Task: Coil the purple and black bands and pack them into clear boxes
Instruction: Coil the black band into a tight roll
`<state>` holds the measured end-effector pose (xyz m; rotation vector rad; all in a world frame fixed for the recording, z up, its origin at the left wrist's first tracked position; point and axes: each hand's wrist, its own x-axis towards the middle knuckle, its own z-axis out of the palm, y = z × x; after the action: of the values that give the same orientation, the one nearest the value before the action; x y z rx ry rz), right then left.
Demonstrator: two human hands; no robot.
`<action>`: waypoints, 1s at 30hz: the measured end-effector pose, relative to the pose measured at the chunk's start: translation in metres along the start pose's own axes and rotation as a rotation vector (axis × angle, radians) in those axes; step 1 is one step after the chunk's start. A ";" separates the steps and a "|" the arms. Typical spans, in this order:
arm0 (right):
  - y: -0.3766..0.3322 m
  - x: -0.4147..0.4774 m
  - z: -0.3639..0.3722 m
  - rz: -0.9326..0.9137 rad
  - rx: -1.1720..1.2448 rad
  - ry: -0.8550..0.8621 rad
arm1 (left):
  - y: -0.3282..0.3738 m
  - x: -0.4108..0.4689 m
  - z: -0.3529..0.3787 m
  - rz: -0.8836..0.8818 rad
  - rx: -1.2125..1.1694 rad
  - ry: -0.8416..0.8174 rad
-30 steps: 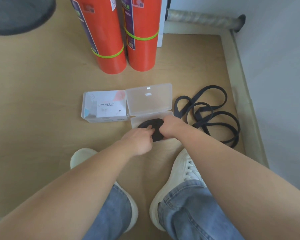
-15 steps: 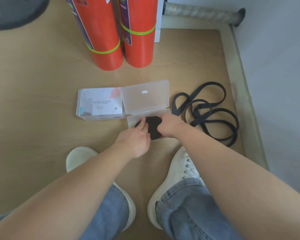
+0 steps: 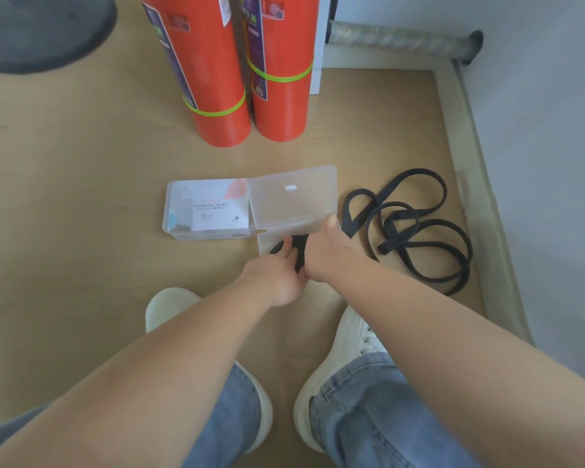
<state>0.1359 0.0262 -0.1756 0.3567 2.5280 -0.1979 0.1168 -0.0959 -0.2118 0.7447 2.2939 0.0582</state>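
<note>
- Nearest the camera, two knees in blue jeans (image 3: pixel 368 420) and a pair of white shoes (image 3: pixel 353 336) stand on a wooden floor (image 3: pixel 65 204), with both bare forearms reaching forward between them.
- Just past the shoes, the left hand (image 3: pixel 277 276) lies with its fingers stretched flat onto a coiled black band (image 3: pixel 299 253), pressing it down.
- Beside it, the right hand (image 3: pixel 323 248) covers the right side of the coil, knuckles up; one fingertip touches the near right corner of the lid (image 3: pixel 291 201), and I cannot tell whether the other fingers grip anything.
- Under both hands sits the open clear box (image 3: pixel 262 239), and the coiled black band is inside its base, partly hidden by the hands.
- Behind the base, the hinged lid stands open and tilted back, with nothing in it.
- Touching the lid's left side is a closed clear box (image 3: pixel 206 209) with a white label reading "OSMETIC PUFF"; the label hides most of what it holds.
- To the right of the open box, a loose black band (image 3: pixel 390 245) sprawls in tangled loops on the floor, near the skirting.
- Farther back stand two red cylinders (image 3: pixel 217 79), each ringed by a green elastic.
- Farthest, a dark round base (image 3: pixel 41 28) sits at the left and a grey pipe (image 3: pixel 395 42) runs along the wall.
</note>
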 end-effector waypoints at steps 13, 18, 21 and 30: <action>0.024 -0.021 -0.009 -0.050 0.183 0.106 | 0.015 -0.024 -0.030 -0.055 0.301 0.330; 0.033 -0.046 -0.006 -0.212 0.111 0.052 | 0.004 -0.027 -0.025 0.062 0.241 0.141; 0.045 -0.054 0.002 -0.223 0.009 0.104 | 0.001 -0.025 -0.021 0.100 0.431 0.145; 0.040 -0.032 0.006 -0.179 0.035 0.209 | -0.011 -0.009 -0.018 0.073 0.565 0.273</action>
<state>0.1764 0.0559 -0.1647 0.1707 2.7673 -0.2873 0.1042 -0.1071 -0.1954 1.1622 2.5678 -0.5024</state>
